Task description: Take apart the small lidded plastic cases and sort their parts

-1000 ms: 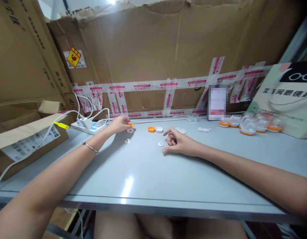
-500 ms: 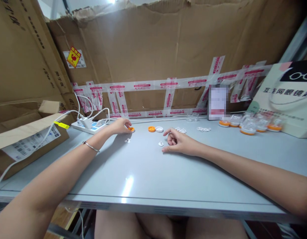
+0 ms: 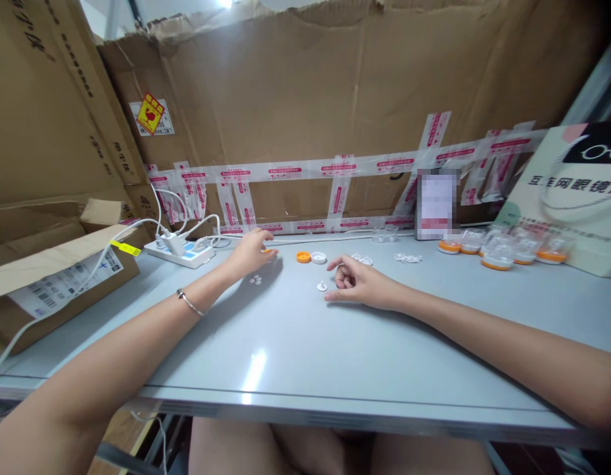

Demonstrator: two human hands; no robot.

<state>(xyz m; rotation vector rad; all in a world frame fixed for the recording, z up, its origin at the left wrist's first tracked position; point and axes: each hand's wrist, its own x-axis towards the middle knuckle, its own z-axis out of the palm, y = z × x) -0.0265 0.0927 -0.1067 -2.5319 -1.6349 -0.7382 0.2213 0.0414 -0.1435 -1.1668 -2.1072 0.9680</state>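
My left hand is over the far left part of the table, its fingers and thumb apart. Partly hidden by it is an orange round cap; whether the hand touches it I cannot tell. Several small white pieces lie just below that hand. My right hand rests near the middle, thumb and index finger apart, the other fingers curled, nothing seen between them. Beside its fingertips stands a small white disc with a stem. Farther back, an orange ring-shaped cap and a white one sit side by side.
White loose pieces lie in two piles behind my right hand. Several clear-topped orange containers stand at the right, by a printed bag. A phone leans at the back. A power strip and open carton are left.
My left hand has loosened from the orange cap, its fingers spreading and lifting slightly. My right hand stays in place. The whole view has shifted a little.
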